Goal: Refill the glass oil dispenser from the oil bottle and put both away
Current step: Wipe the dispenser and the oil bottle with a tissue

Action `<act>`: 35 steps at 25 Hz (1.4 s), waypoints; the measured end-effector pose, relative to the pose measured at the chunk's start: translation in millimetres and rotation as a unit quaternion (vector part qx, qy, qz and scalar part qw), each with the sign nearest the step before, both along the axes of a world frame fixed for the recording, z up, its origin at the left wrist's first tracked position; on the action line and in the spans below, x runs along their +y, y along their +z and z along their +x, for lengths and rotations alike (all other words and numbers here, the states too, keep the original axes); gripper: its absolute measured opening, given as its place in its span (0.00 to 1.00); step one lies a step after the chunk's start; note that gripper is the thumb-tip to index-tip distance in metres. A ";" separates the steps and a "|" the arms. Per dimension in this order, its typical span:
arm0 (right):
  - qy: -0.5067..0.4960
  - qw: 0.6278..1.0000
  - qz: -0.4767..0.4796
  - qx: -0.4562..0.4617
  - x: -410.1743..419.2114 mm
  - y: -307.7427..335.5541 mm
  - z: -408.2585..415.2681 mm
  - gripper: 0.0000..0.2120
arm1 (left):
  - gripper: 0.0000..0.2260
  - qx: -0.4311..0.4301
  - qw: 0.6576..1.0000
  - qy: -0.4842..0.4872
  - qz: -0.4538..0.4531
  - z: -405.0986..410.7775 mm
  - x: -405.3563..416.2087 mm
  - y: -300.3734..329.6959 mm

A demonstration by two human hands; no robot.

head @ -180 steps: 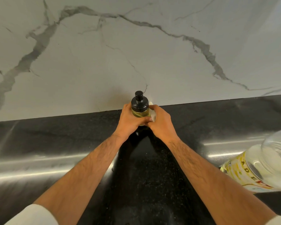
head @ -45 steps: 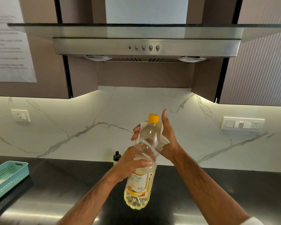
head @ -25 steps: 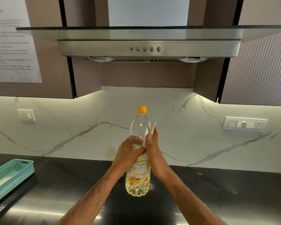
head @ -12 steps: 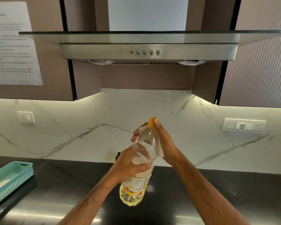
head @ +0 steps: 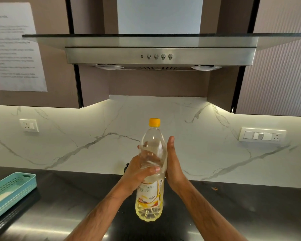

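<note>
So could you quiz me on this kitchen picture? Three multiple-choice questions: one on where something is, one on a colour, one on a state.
1. Where is the teal basket?
A. on the counter at far left
B. under the hood
C. on the counter at far right

2. What colour is the bottle's cap?
A. red
B. yellow
C. black

3. How is the bottle right now?
A. lying on the counter
B. uncapped and pouring
C. capped, upright, held in the air

Answers: 1 A, it sits at the counter's left edge. 2 B, the cap is yellow. 3 C, the left hand grips its middle, the right hand is flat against its side, and its base is off the counter.
</note>
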State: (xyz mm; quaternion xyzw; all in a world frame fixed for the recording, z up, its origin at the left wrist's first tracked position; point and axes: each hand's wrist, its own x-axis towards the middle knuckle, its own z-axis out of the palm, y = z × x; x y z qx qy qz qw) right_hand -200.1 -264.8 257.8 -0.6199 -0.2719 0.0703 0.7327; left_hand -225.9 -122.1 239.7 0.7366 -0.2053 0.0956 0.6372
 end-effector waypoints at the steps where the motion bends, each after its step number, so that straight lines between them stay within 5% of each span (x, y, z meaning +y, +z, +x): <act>1: -0.013 1.000 -0.007 -0.012 0.2 -4.0 -4.1 0.50 | 0.24 0.000 1.000 0.019 -0.012 2.0 0.1 1.1; 5: -0.037 0.997 -0.043 -0.056 5.4 -15.8 -11.7 0.47 | 0.22 -0.020 0.990 0.136 0.039 10.3 1.3 -0.5; 9: -0.018 0.995 -0.081 -0.052 4.3 -34.0 -14.7 0.45 | 0.38 -0.052 0.966 0.223 0.116 12.7 0.8 -3.2; 14: -0.001 0.990 -0.127 -0.067 -14.4 -14.5 -9.7 0.27 | 0.40 0.069 0.996 0.026 -0.049 9.1 6.6 -15.7; 18: -0.117 0.968 -0.181 -0.129 -16.4 -15.9 0.9 0.33 | 0.33 0.134 0.973 -0.079 -0.172 5.1 -1.2 -16.9; 23: -0.047 0.971 -0.188 -0.138 -25.3 -4.8 0.1 0.22 | 0.36 0.009 0.999 -0.032 -0.006 9.1 16.0 14.5; 27: 0.115 0.966 -0.202 -0.114 -36.6 6.7 -1.0 0.20 | 0.38 -0.053 0.986 -0.154 0.036 16.2 20.7 49.5; 29: 0.123 0.966 -0.191 -0.123 -34.4 10.8 -2.5 0.22 | 0.36 -0.060 0.990 -0.127 0.027 18.8 13.6 49.0; 32: 0.038 0.965 -0.191 -0.176 -21.2 13.6 -6.8 0.24 | 0.34 -0.115 0.993 -0.004 -0.005 22.3 9.2 43.6; 35: -0.164 0.933 -0.219 -0.231 -2.3 0.8 -11.4 0.39 | 0.30 -0.145 0.982 0.115 -0.036 23.2 0.2 47.1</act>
